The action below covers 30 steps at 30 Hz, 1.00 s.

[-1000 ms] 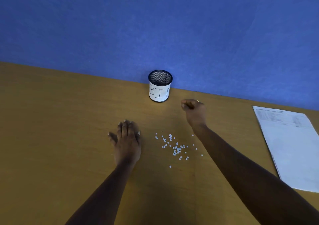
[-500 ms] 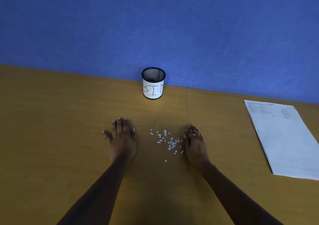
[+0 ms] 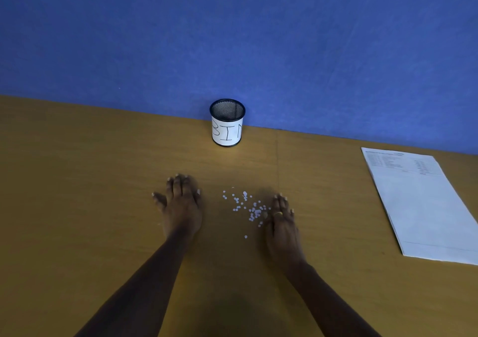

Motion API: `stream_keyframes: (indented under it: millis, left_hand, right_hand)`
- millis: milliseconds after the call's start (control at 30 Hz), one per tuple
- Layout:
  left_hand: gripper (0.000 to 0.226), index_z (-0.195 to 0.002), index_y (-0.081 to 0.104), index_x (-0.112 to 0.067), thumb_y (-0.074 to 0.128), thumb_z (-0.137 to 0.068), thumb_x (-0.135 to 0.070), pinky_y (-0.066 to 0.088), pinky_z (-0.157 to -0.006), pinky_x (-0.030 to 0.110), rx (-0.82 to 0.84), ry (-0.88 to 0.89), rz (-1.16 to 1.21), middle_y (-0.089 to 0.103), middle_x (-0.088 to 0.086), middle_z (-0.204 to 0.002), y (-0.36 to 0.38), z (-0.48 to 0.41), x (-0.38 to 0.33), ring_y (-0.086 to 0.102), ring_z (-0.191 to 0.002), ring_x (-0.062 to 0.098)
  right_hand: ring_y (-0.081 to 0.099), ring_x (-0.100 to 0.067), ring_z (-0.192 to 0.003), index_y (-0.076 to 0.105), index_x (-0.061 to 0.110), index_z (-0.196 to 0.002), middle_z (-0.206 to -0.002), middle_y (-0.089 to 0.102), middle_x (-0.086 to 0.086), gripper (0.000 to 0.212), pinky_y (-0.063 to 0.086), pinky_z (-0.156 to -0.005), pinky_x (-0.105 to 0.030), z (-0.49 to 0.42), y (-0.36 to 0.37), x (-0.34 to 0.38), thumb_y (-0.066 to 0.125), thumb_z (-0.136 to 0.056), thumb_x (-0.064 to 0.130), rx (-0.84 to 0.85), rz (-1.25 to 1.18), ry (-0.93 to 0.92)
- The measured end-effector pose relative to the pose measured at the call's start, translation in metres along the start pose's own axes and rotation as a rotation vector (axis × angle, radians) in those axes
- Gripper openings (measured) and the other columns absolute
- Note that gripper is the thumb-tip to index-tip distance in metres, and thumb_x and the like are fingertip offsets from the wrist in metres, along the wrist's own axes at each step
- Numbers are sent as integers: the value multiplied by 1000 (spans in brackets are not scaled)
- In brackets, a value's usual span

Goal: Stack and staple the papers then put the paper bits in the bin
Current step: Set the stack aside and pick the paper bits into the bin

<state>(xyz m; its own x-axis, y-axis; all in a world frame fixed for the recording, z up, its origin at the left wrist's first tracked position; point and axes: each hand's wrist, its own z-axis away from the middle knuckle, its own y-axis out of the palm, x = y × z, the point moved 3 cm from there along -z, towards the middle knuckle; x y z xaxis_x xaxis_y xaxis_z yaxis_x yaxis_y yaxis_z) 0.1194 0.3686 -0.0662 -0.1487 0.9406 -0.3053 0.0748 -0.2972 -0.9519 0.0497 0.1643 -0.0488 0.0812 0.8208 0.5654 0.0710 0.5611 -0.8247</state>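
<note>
Several small white paper bits point(image 3: 245, 206) lie scattered on the wooden table point(image 3: 77, 181) between my two hands. My left hand point(image 3: 181, 205) rests flat on the table, palm down, fingers together, a little left of the bits. My right hand point(image 3: 282, 223) lies palm down at the right edge of the scatter, fingertips touching the nearest bits; it holds nothing that I can see. A black mesh cup labelled BIN point(image 3: 227, 122) stands upright against the blue wall, behind the bits. The stack of white papers point(image 3: 426, 207) lies flat at the far right.
A blue wall point(image 3: 232, 39) runs along the back edge of the table. A seam in the tabletop point(image 3: 277, 161) runs from the wall towards my right hand.
My right hand came back from near the bin, where it was closed, down to the table at the right of the bits and spread flat. My left hand stayed put.
</note>
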Motion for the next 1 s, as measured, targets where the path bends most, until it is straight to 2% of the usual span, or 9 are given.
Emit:
stream_keyframes:
  millis: [133,233,300,400,633,800,900,967,1000]
  left_hand:
    - [52,-145,25,-9,29,-98,-32,4,-114,56,-7,-2,23,21,8,-155,-1,1,-1,12,-145,24]
    - [53,-146,25,-9,30,-98,-32,4,-114,56,-8,-2,17,21,8,-155,-1,1,-1,12,-145,24]
    - [53,-145,25,-9,30,-98,-32,5,-113,56,-9,-4,13,22,8,-155,-1,1,-1,12,-145,23]
    - [52,-145,25,-9,30,-99,-32,4,-113,57,-8,-2,3,22,8,-155,0,1,-1,12,-145,24]
    - [52,-144,29,-9,32,-98,-32,5,-113,57,-21,-2,8,25,9,-154,1,1,0,14,-144,25]
    - [52,-144,29,-9,32,-98,-32,6,-113,57,-23,-1,12,26,9,-153,1,0,0,15,-144,25]
    - [52,-144,29,-9,31,-98,-33,5,-113,58,-17,3,9,25,9,-154,2,0,0,14,-144,25]
    - [52,-144,29,-9,33,-98,-32,5,-112,58,-22,1,18,26,10,-153,2,0,0,14,-144,25]
    - [52,-144,30,-8,34,-98,-32,5,-112,58,-26,1,25,26,10,-153,1,0,0,15,-144,26]
  right_hand:
    - [3,-29,-146,27,-9,-140,-156,8,-20,52,3,-118,-36,3,-2,-11,30,-99,22,-6,95,156]
    - [-2,-30,-146,30,-9,-139,-156,2,-21,55,1,-119,-37,5,6,-3,25,-99,29,51,125,168]
    - [-5,-29,-146,15,-7,-144,-156,-3,-20,61,-3,-118,-34,4,14,6,23,-98,33,78,129,143]
    - [-9,-27,-146,-1,-4,-145,-156,-6,-19,77,-10,-113,-28,1,26,21,5,-87,47,101,132,89]
    - [-10,-27,-146,-2,-3,-146,-156,-7,-20,63,-9,-116,-31,-16,42,50,26,-100,32,187,140,-51]
    - [-7,-26,-146,4,5,-148,-157,-4,-15,54,-7,-117,-33,-26,48,48,24,-101,22,215,166,-235]
    - [8,-28,-146,19,2,-145,-156,11,-16,58,1,-117,-31,-25,44,39,12,-93,26,208,186,-343]
    - [37,-30,-136,43,-4,-134,-145,37,-22,52,24,-113,-29,-27,36,37,28,-87,13,200,222,-386]
    - [55,-29,-122,58,-4,-120,-131,55,-22,47,40,-103,-28,-27,32,36,40,-78,8,200,224,-411]
